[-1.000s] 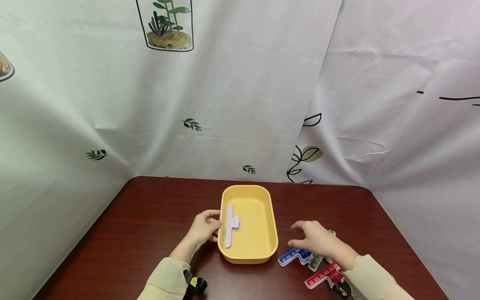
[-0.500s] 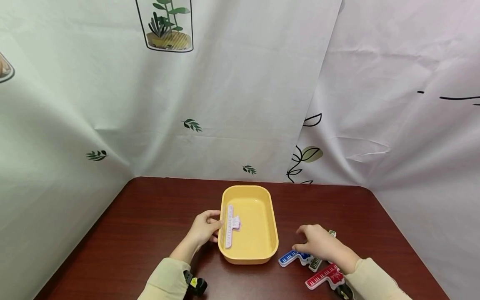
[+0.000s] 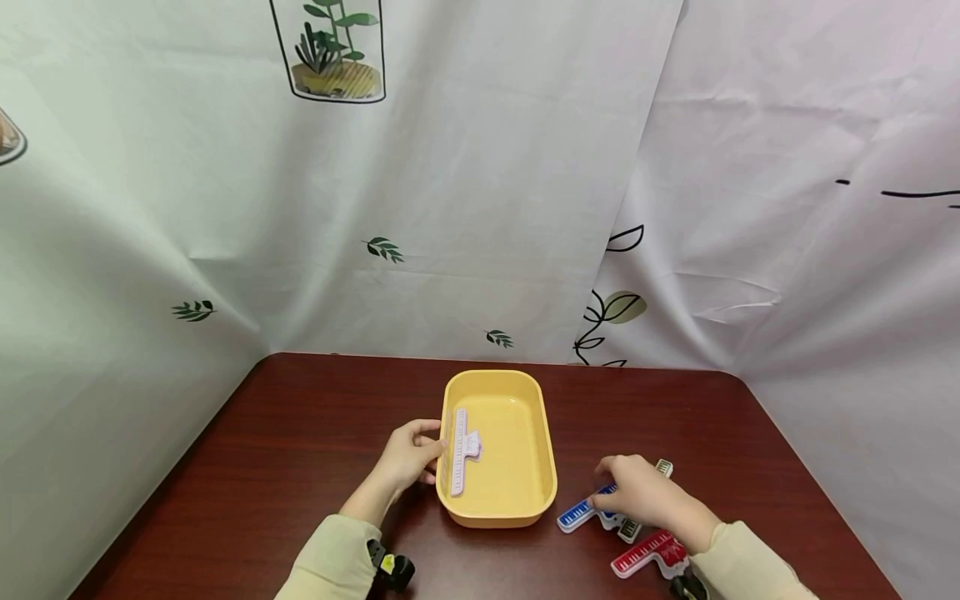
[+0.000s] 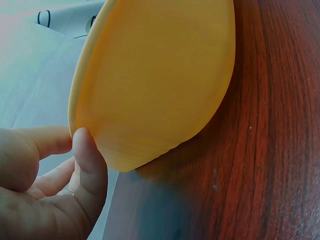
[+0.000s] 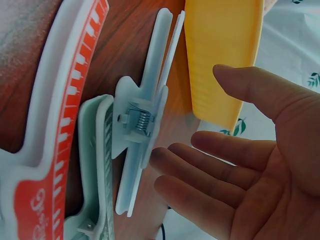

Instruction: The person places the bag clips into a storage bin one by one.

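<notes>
Yellow and smooth-walled, an oblong tray [image 3: 551, 467] with rounded corners stands upright on the dark red-brown, wood-grained counter [image 3: 322, 417], its long axis running away from the person. Inside it, a pale lilac clip [image 3: 458, 458] lies along the left wall, its long bar roughly parallel to that side and its short handle turned toward the middle of the tray.

Of the two hands, the left hand [image 3: 408, 457] grips the tray's left rim between thumb and fingers, as the left wrist view also shows. The right hand [image 3: 641, 490] is held over a group of clips to the right of the tray; its fingers are gently bent and hold nothing, the thumb standing well apart from them. Its fingertips are close to the blue clip [image 3: 576, 517]; whether they touch it cannot be told.

The blue clip points one end toward the tray. A green clip [image 3: 628, 531] passes partly beneath the right hand, with an end visible on either side. Nearest the person lies a red clip [image 3: 637, 557], printed with a white keyboard pattern, beside the right wrist. In the right wrist view, a coiled metal spring [image 5: 143, 121] is visible in the clip nearest the fingertips.
</notes>
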### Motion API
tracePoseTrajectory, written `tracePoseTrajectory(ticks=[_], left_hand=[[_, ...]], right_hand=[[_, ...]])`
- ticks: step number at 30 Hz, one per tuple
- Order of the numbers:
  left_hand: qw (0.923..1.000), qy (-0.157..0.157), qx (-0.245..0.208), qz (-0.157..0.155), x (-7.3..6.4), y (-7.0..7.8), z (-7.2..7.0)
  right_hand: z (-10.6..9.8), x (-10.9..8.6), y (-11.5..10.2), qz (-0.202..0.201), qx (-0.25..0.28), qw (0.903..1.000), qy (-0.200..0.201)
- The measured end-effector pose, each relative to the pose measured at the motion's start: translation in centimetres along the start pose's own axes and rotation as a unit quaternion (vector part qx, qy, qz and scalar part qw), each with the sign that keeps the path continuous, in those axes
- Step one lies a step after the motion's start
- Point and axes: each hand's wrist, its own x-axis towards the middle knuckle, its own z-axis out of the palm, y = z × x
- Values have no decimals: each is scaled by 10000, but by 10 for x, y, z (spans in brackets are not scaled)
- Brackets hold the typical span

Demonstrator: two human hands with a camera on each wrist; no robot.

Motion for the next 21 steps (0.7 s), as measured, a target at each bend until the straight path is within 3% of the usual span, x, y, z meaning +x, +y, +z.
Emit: tracePoseTrajectory(ticks=[9,21], left_hand=[[10000,-2,-20,7,1,-1,0],[10000,2,-3,12,0,0,0]], right_hand=[[6,-1,3,-202,-223,9992,258],[13,-2,10,-178,-416,9987,250]])
